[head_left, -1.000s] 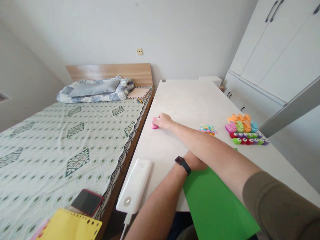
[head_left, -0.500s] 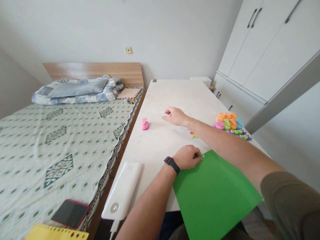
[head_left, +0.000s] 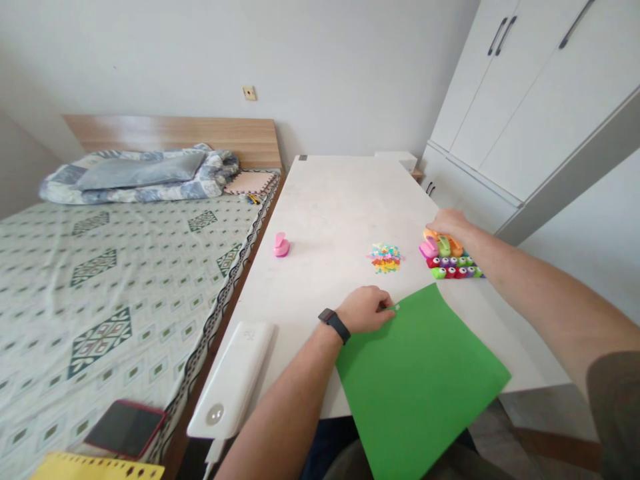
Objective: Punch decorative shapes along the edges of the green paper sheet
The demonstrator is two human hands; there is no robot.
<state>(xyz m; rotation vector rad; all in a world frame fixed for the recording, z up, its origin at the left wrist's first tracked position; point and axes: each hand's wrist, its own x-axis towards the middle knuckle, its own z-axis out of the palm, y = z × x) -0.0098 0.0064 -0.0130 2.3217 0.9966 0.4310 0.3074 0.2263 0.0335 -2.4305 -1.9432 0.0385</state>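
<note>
My left hand (head_left: 366, 309), with a black band at the wrist, pinches the far corner of a green paper sheet (head_left: 423, 373) that lies over the near edge of the white table (head_left: 340, 200). My right hand (head_left: 449, 224) rests curled on top of a cluster of coloured paper punches (head_left: 450, 257) at the table's right side; what its fingers grip is hidden. A single pink punch (head_left: 281, 245) stands alone near the table's left edge. A small heap of coloured paper cut-outs (head_left: 385, 257) lies between the pink punch and the cluster.
A white power bank (head_left: 233, 381) lies on the table's near left corner. The bed (head_left: 115, 267) runs along the left, with a red-cased phone (head_left: 125, 428) and yellow paper (head_left: 100, 468) on it. White cupboards (head_left: 525, 100) stand at the right.
My right hand let go of the pink punch at the left and swung right across the table onto the punch cluster. My left hand stayed on the green sheet.
</note>
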